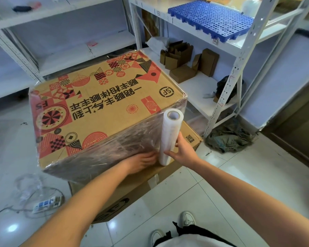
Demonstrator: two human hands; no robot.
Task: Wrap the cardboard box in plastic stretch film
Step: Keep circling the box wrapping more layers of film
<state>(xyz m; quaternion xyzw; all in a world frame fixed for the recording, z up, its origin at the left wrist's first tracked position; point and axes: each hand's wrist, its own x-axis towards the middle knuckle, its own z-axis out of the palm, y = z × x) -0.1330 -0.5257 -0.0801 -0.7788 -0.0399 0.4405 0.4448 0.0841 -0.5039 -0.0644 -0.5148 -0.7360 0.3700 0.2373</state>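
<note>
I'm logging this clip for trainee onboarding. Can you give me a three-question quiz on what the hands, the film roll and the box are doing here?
1. True or false: the right hand holds the stretch film roll upright against the printed cardboard box.
2. Where is the left hand? A) on top of the box B) flat on the box's film-covered near side, beside the roll C) on the floor
3. Fill in: the printed box rests on another ____.

Key
1. True; the fingers curl round the roll's lower part.
2. B
3. cardboard box, a plainer one lying underneath it.
</note>
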